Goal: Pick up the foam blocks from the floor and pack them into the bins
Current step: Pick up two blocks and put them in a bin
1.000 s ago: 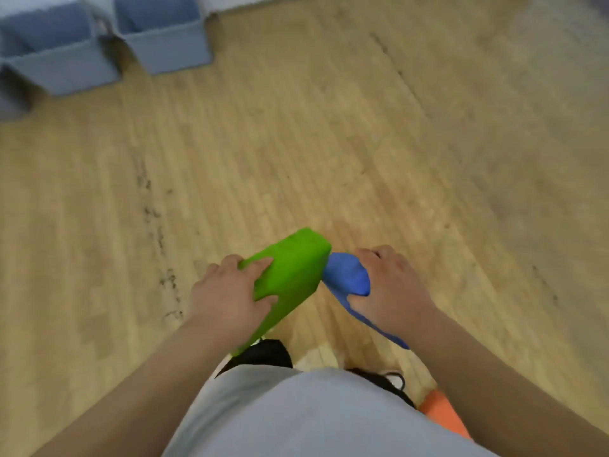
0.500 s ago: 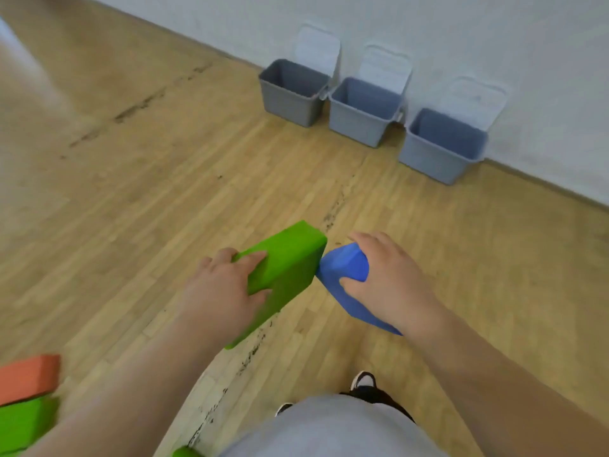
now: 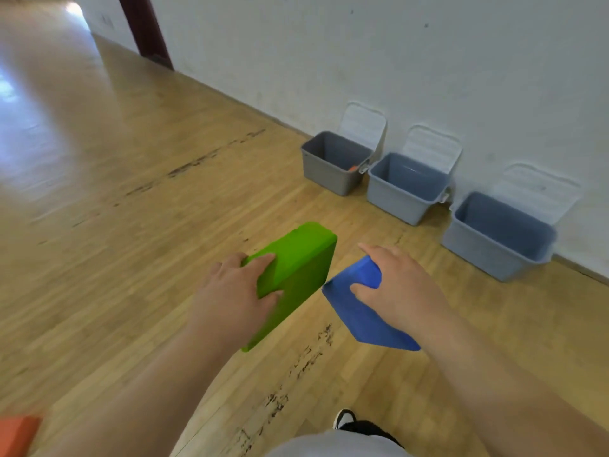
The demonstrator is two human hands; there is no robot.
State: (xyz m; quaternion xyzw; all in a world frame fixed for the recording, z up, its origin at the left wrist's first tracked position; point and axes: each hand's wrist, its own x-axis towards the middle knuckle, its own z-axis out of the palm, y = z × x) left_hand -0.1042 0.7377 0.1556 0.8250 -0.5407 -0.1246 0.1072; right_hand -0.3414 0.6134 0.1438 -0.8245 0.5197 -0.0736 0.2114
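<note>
My left hand (image 3: 232,296) grips a green foam block (image 3: 298,265), held above the wooden floor with its far end tilted up. Just to its right, my right hand (image 3: 400,286) holds a blue foam block (image 3: 361,311), its near corner pointing down. The two blocks sit side by side, close but apart. Three open grey bins stand in a row against the white wall ahead on the right: the left bin (image 3: 333,161), the middle bin (image 3: 403,189) and the right bin (image 3: 497,235). Something orange shows inside the left bin.
An orange foam block (image 3: 16,435) lies on the floor at the bottom left edge. White lids lean against the wall (image 3: 395,61) behind the bins. A dark door frame (image 3: 145,28) stands at the far left. My shoe (image 3: 344,418) shows below.
The view has swung up from the floor toward the wall, and the three bins now appear closer. Both hands have kept their blocks, which have drawn slightly apart.
</note>
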